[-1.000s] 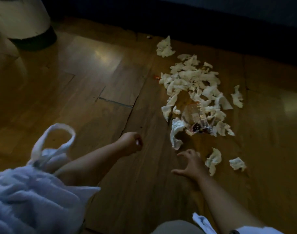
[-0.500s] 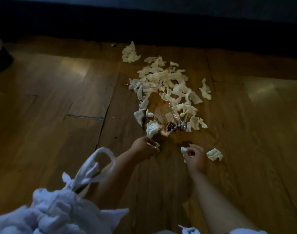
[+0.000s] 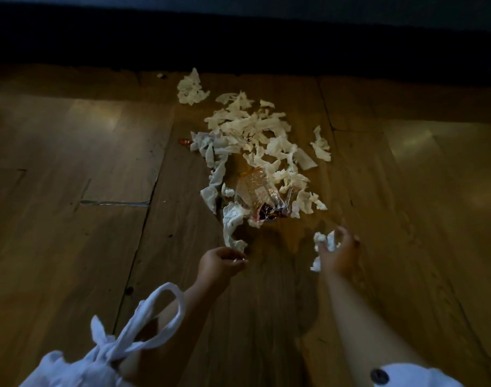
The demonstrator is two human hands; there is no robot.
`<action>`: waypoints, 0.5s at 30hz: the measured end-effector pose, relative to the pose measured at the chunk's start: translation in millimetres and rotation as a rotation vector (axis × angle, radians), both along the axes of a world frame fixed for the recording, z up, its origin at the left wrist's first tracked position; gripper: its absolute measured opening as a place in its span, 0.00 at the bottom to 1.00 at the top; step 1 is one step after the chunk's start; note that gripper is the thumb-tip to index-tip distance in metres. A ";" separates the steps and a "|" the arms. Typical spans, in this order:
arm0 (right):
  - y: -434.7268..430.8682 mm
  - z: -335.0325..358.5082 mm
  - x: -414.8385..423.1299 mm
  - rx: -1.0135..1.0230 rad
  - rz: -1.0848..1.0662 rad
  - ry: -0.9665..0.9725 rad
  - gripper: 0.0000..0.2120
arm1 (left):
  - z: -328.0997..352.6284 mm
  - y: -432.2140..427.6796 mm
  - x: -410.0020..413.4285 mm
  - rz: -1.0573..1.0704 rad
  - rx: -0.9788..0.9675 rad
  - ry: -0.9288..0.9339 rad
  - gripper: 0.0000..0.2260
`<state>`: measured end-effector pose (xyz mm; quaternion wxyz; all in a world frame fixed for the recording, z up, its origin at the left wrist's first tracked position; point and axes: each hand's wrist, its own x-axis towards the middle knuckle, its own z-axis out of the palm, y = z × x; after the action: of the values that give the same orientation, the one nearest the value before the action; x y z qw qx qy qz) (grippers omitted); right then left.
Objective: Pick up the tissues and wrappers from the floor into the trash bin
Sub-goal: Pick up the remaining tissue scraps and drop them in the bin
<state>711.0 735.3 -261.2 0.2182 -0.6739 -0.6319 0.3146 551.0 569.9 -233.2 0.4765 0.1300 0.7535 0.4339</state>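
Right hand [image 3: 339,254] now clamped on two tissue scraps [image 3: 326,241], both lifted off the wooden floor [image 3: 71,219] within the last second. Left hand [image 3: 219,262] loosely curled at the tail of a long tissue strip [image 3: 230,227], fingers nearly together, seemingly empty. Main pile of tissues [image 3: 255,135] and clear wrapper [image 3: 256,194] left just ahead; trash bin out of view, white bag [image 3: 104,356] looped over left forearm.

Dim room: glossy wooden plank floor [image 3: 71,219] meets a dark wall [image 3: 238,43].
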 end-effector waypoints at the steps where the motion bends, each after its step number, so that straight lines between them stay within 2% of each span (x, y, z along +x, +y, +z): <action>1: 6.4 -1.5 5.4 -0.096 -0.035 -0.026 0.30 | -3.4 0.1 0.1 0.005 -0.009 0.014 0.05; 2: 9.5 -4.3 9.6 -0.198 -0.051 -0.043 0.30 | -5.9 0.3 -0.7 0.009 -0.018 0.034 0.05; 4: 6.6 -13.5 12.0 -0.317 -0.037 -0.026 0.23 | -10.6 3.0 -4.7 -0.004 -0.030 0.143 0.05; 7: -9.4 -27.2 10.5 -0.268 0.119 -0.048 0.13 | -12.3 14.4 -11.9 -0.058 -0.058 0.374 0.03; 10: -20.7 -34.4 9.7 -0.275 0.279 -0.042 0.07 | -11.0 26.2 -16.9 -0.117 -0.028 0.426 0.06; 12: -21.1 -34.9 11.3 -0.302 0.321 -0.062 0.07 | -19.1 31.9 -21.3 -0.158 0.023 0.409 0.03; 15: -19.7 -28.2 13.4 -0.334 0.336 -0.055 0.09 | -33.6 35.2 -24.9 -0.274 0.043 0.459 0.16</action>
<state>724.5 715.6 -289.4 0.0308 -0.5942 -0.6803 0.4280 526.1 605.1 -266.8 0.3447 0.3357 0.8077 0.3407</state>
